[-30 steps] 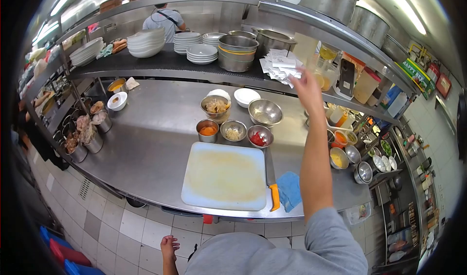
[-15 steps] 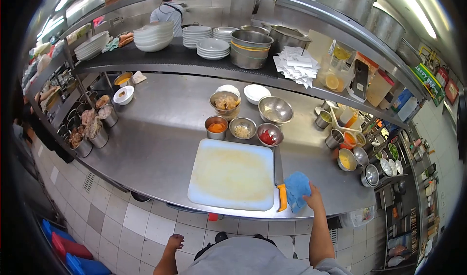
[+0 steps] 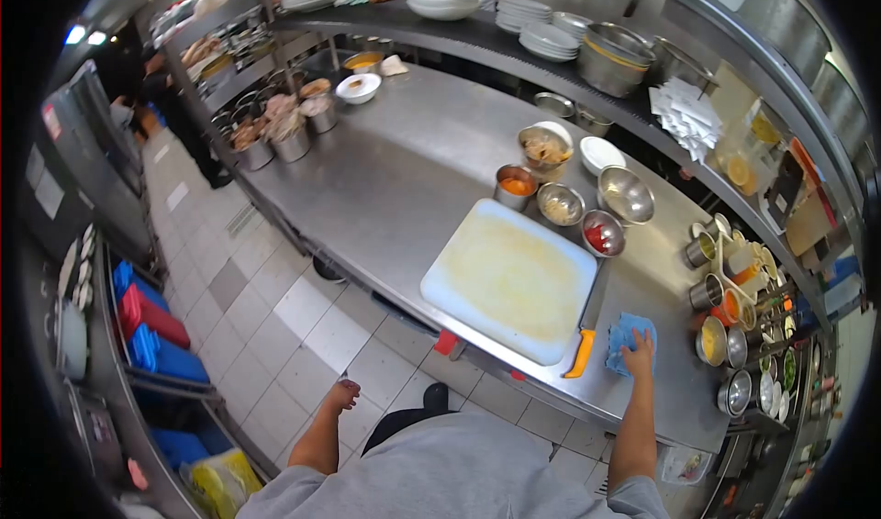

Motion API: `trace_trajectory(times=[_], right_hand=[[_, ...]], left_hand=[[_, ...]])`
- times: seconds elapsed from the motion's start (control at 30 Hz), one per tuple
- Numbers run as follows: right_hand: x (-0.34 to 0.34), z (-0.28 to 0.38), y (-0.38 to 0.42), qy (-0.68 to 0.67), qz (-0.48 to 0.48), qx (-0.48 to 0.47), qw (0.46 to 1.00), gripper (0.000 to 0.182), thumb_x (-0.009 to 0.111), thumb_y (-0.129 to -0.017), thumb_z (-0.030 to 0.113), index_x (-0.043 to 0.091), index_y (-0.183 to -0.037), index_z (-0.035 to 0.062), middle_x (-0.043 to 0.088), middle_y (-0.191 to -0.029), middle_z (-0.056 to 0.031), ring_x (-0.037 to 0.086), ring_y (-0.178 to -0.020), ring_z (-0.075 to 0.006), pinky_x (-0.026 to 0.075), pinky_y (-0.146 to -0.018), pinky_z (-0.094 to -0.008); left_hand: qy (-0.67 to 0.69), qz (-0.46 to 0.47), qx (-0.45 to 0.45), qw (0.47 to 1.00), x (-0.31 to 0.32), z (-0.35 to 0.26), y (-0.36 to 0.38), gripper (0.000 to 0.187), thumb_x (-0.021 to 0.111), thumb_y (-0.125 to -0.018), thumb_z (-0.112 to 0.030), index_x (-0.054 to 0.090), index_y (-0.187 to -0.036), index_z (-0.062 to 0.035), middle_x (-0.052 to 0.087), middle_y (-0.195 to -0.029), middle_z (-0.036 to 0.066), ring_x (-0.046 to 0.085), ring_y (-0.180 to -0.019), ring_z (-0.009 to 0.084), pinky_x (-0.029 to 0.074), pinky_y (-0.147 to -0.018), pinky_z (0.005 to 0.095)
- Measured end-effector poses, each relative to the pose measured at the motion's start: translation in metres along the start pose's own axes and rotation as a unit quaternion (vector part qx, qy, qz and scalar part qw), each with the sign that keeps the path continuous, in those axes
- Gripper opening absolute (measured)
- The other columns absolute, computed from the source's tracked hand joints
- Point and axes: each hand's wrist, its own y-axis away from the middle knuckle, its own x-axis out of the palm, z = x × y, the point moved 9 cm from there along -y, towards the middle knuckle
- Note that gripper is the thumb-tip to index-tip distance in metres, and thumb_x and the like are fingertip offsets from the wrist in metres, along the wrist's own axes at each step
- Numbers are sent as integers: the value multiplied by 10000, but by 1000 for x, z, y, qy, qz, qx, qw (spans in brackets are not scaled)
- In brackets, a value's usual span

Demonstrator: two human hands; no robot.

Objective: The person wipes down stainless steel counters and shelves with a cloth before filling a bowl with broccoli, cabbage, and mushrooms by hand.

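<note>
My right hand [image 3: 637, 346] rests flat on a blue cloth [image 3: 625, 333] on the steel counter [image 3: 395, 179], near its front edge. Just left of the cloth lies a knife with an orange handle [image 3: 581, 354], alongside a white cutting board [image 3: 509, 279]. My left hand [image 3: 343, 395] hangs at my side above the tiled floor, fingers loosely curled, holding nothing. Behind the board stand small steel bowls with orange sauce [image 3: 515, 186], pale mince [image 3: 559, 206] and red pieces [image 3: 601, 235].
A shelf [image 3: 551, 60] over the counter carries stacked plates, bowls, pots and paper slips. Steel tubs of sauces line the counter's right end [image 3: 725, 326]. Containers of food stand at the far left. Blue and red crates [image 3: 151, 331] sit on the floor to the left. A person stands far left.
My right hand came down from the paper slips on the shelf to the blue cloth. My view has since swung left and back, showing more floor.
</note>
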Motion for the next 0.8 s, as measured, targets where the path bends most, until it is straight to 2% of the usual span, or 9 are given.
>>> trace_trajectory(times=[0.07,0.27,0.37,0.47,0.57,0.63,0.67,0.73,0.8], right_hand=[[17,6,10,-64,34,-37,997,537,766,-713,178,638,-1234,176,528,-1345,-178,491,-1206,-363,405,-1035,-451],[-12,38,77,-6,12,-27,1000,451,704,-761,106,646,-1206,150,542,-1266,-159,497,-1153,-362,402,-998,-444],[-32,26,112,-58,-48,-99,992,386,673,-755,51,657,-1137,106,554,-1180,-159,512,-1103,-356,395,-984,-439],[-42,-82,119,-188,-105,-18,976,425,583,-732,-33,625,-1150,34,587,-1077,-215,547,-1044,-387,411,-946,-442],[-65,-180,116,-52,-135,59,988,456,546,-745,-41,584,-1197,4,592,-1055,-236,555,-1032,-400,416,-948,-452],[-49,-275,123,-191,-168,178,951,485,539,-761,-16,559,-1245,21,585,-1090,-244,542,-1047,-415,412,-960,-459],[-58,-266,136,-183,-167,182,952,485,539,-761,-16,559,-1245,21,585,-1090,-244,542,-1047,-415,412,-960,-459],[-58,-223,155,38,-95,172,980,509,568,-773,24,542,-1280,40,554,-1152,-254,524,-1085,-415,403,-981,-462],[-60,-163,183,-16,-60,171,983,553,601,-767,58,521,-1314,60,515,-1205,-263,500,-1119,-420,391,-996,-468]], left_hand=[[5,-2,-20,1000,0,30,20,287,594,-892,-263,605,-1093,-58,678,-920,108,646,-655,224,538,-542,353],[9,-34,-70,997,25,106,88,299,614,-883,-263,616,-1103,-61,684,-928,102,661,-696,223,548,-554,360],[-24,-22,-64,997,48,129,115,278,650,-861,-280,636,-1040,-68,677,-860,72,627,-612,193,518,-504,327],[0,-30,-48,998,60,129,150,267,645,-876,-279,647,-1029,-60,676,-851,61,625,-618,186,521,-511,321],[13,-38,-52,998,59,146,167,261,638,-884,-274,652,-1038,-64,675,-856,60,630,-631,190,523,-514,321],[16,-39,-64,997,53,166,170,256,633,-887,-272,652,-1038,-65,674,-857,62,633,-636,195,524,-516,331],[19,-39,-72,996,51,176,171,252,627,-890,-269,653,-1038,-67,673,-857,65,636,-641,201,525,-518,342],[13,-31,-95,995,46,193,167,254,622,-891,-270,649,-1046,-70,673,-860,71,638,-641,214,526,-520,358],[6,-38,-130,991,40,205,157,270,610,-890,-272,639,-1070,-73,671,-861,88,639,-638,252,529,-523,399]])
